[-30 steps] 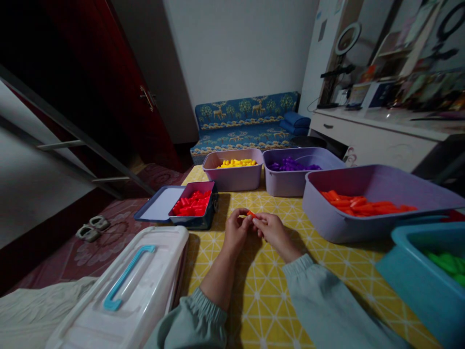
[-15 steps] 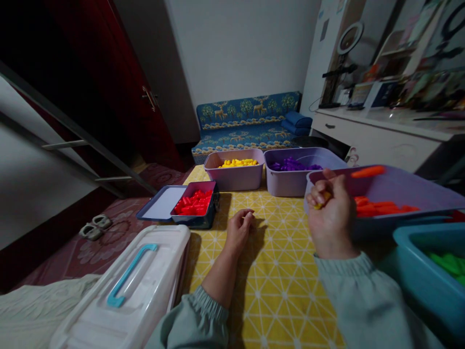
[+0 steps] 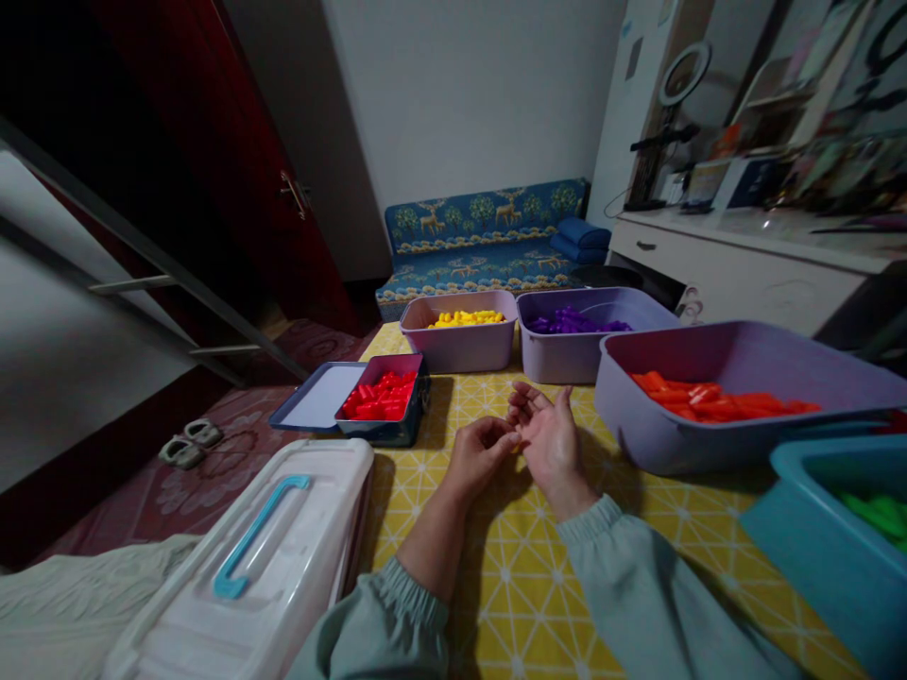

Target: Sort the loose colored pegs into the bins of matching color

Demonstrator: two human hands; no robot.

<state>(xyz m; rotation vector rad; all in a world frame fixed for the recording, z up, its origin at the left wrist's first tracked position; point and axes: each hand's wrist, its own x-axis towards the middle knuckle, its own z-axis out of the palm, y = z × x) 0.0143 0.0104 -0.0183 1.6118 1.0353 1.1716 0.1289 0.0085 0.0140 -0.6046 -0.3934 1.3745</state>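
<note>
My two hands meet over the yellow patterned tablecloth. My right hand is turned palm inward with its fingers stretched and spread. My left hand is curled, and its fingertips pinch at the right palm; what they pinch is too small to make out. Just right of my hands stands a large lilac tub that holds orange pieces. Both sleeves are pale green.
A tub of yellow pieces and a tub of purple pieces stand at the back. A dark tin of red pieces sits left, a white case with a blue handle nearer. A teal bin with green pieces is far right.
My right hand went to the lilac tub, let an orange piece go there, and has come back to the left hand, now opened. The left hand barely moved.
</note>
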